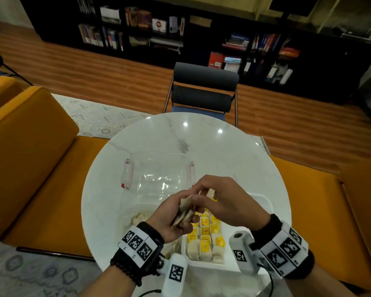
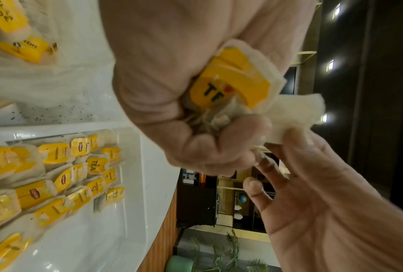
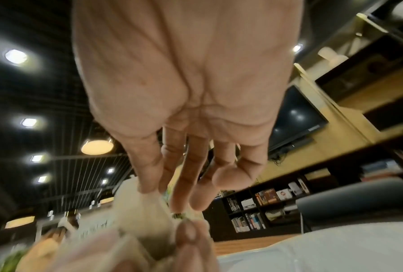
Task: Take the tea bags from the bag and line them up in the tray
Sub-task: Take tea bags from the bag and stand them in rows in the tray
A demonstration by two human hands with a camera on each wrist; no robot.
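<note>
The round table (image 1: 223,151) has a white marble-like top, very glossy, and the ceiling lamps reflect in it. The tray (image 1: 263,202) looks like smooth white plastic. The tea bags (image 2: 63,173) in it are of thin, matt, fibrous paper, each with a glossy yellow paper tag. The container (image 1: 159,179) behind is clear, shiny plastic. The sofa (image 1: 26,142) has matt ochre cloth. The floor (image 1: 116,78) looks like wood planks.

Marble table (image 1: 201,142), chair (image 1: 204,91), bookshelves (image 1: 137,28)
</note>
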